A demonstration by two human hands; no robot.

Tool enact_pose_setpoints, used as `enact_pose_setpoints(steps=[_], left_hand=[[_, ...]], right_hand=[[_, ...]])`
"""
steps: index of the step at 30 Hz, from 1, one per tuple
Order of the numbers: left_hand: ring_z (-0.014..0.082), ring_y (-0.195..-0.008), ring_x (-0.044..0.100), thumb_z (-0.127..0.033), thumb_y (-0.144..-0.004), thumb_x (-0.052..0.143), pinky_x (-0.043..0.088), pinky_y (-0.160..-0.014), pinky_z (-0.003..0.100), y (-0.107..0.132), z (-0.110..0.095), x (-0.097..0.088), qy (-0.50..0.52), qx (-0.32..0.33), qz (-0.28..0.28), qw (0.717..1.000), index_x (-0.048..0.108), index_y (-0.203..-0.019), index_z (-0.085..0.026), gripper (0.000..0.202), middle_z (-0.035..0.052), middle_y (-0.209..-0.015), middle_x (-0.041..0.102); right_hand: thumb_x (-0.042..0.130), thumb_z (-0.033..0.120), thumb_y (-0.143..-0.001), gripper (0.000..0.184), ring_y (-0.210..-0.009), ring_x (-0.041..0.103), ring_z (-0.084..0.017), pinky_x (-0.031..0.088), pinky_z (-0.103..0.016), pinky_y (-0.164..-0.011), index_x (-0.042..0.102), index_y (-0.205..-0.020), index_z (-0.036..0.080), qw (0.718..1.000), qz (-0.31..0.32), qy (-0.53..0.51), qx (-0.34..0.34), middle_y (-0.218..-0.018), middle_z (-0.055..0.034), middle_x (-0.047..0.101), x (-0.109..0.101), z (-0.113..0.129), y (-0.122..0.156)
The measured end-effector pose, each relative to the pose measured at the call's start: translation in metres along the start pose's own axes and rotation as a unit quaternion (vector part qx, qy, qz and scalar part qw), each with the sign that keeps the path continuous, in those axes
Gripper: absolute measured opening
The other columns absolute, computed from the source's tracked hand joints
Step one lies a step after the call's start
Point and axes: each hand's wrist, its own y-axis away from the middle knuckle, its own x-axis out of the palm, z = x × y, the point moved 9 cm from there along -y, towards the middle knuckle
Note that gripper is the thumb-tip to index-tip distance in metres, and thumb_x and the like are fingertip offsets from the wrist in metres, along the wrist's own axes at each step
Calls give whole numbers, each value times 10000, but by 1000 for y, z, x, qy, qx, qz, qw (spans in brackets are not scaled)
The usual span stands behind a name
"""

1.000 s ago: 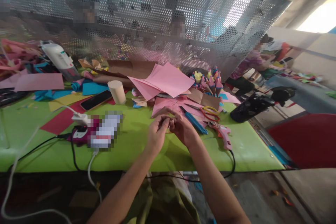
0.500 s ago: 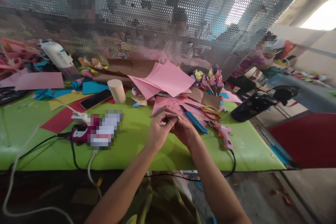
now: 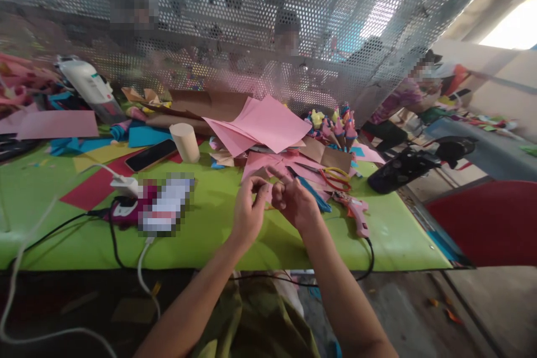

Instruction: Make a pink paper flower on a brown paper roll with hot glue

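My left hand (image 3: 248,210) is above the front part of the green table, its fingers curled and its thumb close to the fingertips. Whatever it pinches, if anything, is too small to make out. Beside it, slightly apart, is my right hand (image 3: 297,202), with the index finger stretched out and other fingers bent; I see nothing in it. Just beyond the hands lie pink paper pieces (image 3: 257,163). A blue-handled tool (image 3: 316,194), scissors (image 3: 337,177) with red and yellow handles and a pink glue gun (image 3: 358,216) lie near my right hand.
Pink sheets (image 3: 268,126) are piled behind, beside a cardboard tube (image 3: 185,142). Left are a dark phone (image 3: 151,155), a blurred phone (image 3: 168,204) and a purple power strip (image 3: 126,210) with cables. A black bottle-like object (image 3: 403,166) stands right. A perforated metal screen (image 3: 235,28) closes the back.
My hands were together with their fingertips touching. Now they have come apart, and the right index finger is stretched out. The things on the table have not been moved.
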Motion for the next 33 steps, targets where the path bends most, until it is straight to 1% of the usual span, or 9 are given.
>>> enact_pose_setpoints(steps=[3, 6, 10, 13, 16, 18, 24, 28, 33], left_hand=[[147, -713, 572, -389, -901, 629, 467, -699, 261, -1, 21, -5, 54, -74, 0, 996, 616, -842, -207, 193, 7, -749, 612], [145, -672, 581, -424, -870, 659, 468, -667, 260, 1, 33, 6, 67, -122, 62, 988, 653, -828, -194, 234, 5, -700, 626], [180, -784, 663, -426, -848, 675, 519, -754, 293, 8, 34, 24, 82, -145, 141, 976, 692, -851, -175, 251, 50, -825, 729], [186, -770, 670, -380, -816, 708, 532, -757, 301, 9, 33, 29, 77, -148, 162, 973, 688, -811, -175, 206, 44, -805, 741], [173, -702, 639, -332, -800, 712, 507, -688, 278, 7, 33, 27, 48, -134, 161, 977, 659, -752, -183, 164, 23, -728, 715], [170, -692, 626, -313, -805, 695, 487, -670, 272, 6, 34, 25, 33, -125, 154, 980, 636, -737, -188, 154, 20, -714, 701], [156, -683, 572, -271, -827, 643, 439, -670, 266, 5, 31, 16, 13, -105, 114, 988, 592, -736, -200, 126, -2, -700, 636], [150, -689, 555, -300, -853, 634, 435, -670, 261, 2, 25, 7, 25, -103, 87, 991, 599, -773, -199, 133, -2, -714, 607], [150, -711, 579, -331, -869, 628, 466, -703, 264, -4, 14, 3, 43, -99, 81, 991, 627, -832, -198, 138, 6, -732, 627]], right_hand=[[653, 664, -783, 673, -489, 318, -114, 304, -271, -500, 645, -1266, 197, 1000, -17, 2, -21, -628, 50, 516, -1, 10, 1], [573, 679, -832, 673, -492, 302, -127, 305, -295, -513, 620, -1298, 196, 999, -36, 24, -30, -615, 58, 471, -1, 15, 3], [557, 688, -835, 696, -486, 295, -125, 309, -297, -518, 599, -1323, 194, 998, -37, 38, -31, -614, 62, 470, -1, 16, 3], [587, 688, -813, 715, -474, 286, -119, 285, -287, -494, 589, -1336, 200, 998, -29, 46, -25, -623, 59, 492, -2, 14, 3], [631, 679, -788, 727, -460, 281, -111, 248, -278, -466, 589, -1338, 206, 999, -12, 46, -19, -634, 53, 528, 0, 11, 3], [652, 678, -776, 730, -454, 288, -106, 257, -274, -467, 594, -1333, 210, 999, -2, 35, -19, -634, 54, 541, 2, 11, 3], [581, 699, -827, 714, -491, 303, -118, 289, -284, -503, 596, -1345, 207, 999, -18, 26, -33, -654, 43, 519, 0, 16, 5], [587, 676, -823, 696, -534, 326, -136, 287, -282, -518, 593, -1348, 219, 998, -32, 30, -51, -676, 31, 519, -1, 19, 5], [663, 645, -774, 741, -527, 354, -136, 291, -282, -514, 578, -1354, 192, 996, -13, 51, -77, -644, 35, 535, 6, 19, 4]])
